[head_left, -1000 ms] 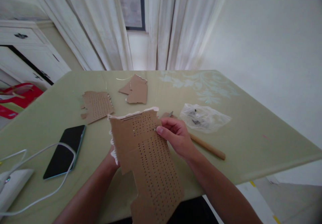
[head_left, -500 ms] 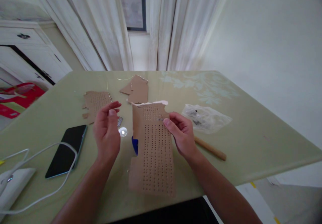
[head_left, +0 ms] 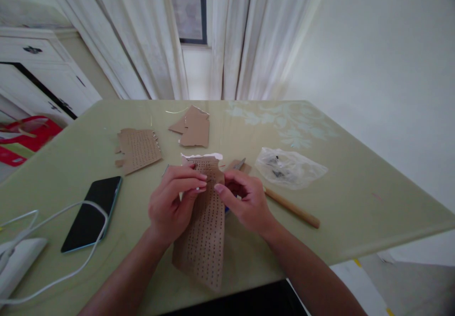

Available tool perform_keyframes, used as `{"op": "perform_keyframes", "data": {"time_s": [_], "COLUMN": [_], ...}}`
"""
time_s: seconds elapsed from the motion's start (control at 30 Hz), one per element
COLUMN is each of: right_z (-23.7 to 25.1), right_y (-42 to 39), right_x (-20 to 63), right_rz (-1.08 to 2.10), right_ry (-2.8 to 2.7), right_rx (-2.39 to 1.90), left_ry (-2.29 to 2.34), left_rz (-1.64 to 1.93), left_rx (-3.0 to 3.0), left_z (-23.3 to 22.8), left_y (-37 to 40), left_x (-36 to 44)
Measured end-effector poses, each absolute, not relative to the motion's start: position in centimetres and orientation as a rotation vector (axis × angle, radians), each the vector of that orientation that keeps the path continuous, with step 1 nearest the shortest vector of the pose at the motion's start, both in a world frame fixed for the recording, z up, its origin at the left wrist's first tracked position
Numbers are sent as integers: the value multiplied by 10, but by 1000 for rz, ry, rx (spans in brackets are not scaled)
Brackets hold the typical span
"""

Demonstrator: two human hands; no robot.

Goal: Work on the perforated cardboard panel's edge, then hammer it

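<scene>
A long piece of brown cardboard (head_left: 208,230) with rows of small holes slants down between my hands, its upper edge torn white. My right hand (head_left: 249,200) pinches its right edge near the top between thumb and fingers. Across the upper face of the card lies my left hand (head_left: 176,200), thumb and fingertips pressed together over the holes; whatever small thing they pinch is too small to name. Behind the right hand a pointed metal tool (head_left: 241,163) shows its tip and a bit of blue, the rest hidden.
Another punched cardboard piece (head_left: 140,150) lies at left, plain cardboard scraps (head_left: 195,129) farther back. To the right are a clear plastic bag (head_left: 289,167) with small dark parts and a wooden stick (head_left: 293,207). A phone (head_left: 92,214) and white cable (head_left: 80,271) lie at left.
My left hand has moved right and closed at the card's upper face. The card has shifted left and tilted, with my right hand still on its edge. The pointed tool has come into view.
</scene>
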State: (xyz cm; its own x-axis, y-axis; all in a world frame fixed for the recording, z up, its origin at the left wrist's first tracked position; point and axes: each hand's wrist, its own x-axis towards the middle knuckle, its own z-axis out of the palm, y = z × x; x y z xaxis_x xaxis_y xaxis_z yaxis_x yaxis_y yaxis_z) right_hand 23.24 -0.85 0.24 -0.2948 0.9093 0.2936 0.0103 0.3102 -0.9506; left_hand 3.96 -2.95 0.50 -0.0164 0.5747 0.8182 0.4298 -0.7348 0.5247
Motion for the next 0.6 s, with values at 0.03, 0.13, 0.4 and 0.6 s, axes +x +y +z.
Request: {"op": "perform_keyframes", "data": {"time_s": [0.03,0.13,0.4,0.6], "right_z": [1,-2,3,3], "right_y": [-7,-1,8,9], "right_x": [232,231,237,238], "right_rz": [1153,1232,1255,1272], "right_ry": [-1571,-1442,-1259,-1205], "right_rx": [-875,-873,-824,-842], "left_ry": [1060,1220,2469,2421], "left_rz": [1917,2108,731,512], "left_rx": [2023,1767,1577,1595], "left_z": [6,9,-3,-25], "left_y": [-30,-24,22,31], "left_x": [40,28,-59,-63]}}
